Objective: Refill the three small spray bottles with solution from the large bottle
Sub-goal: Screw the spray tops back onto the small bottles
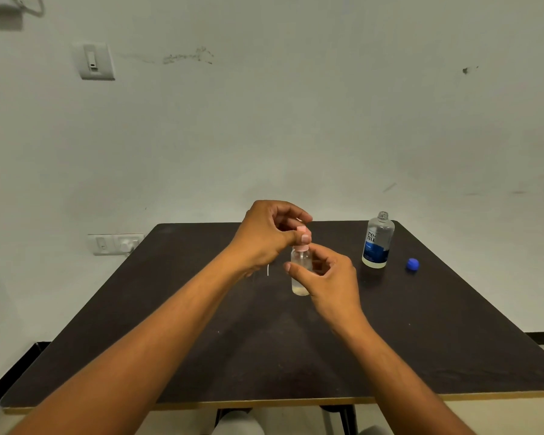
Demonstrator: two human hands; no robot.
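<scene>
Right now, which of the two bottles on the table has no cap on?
The large bottle with the blue label, standing at the right; its blue cap lies beside it. The small bottle in the hands has its pink top.

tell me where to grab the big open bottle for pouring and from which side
Wrap the hand around the middle of the large bottle, over its label, coming from the left side where the right hand is nearest. It stands upright and uncapped, its blue cap lying to its right, so a body grip keeps the open neck clear.
</scene>
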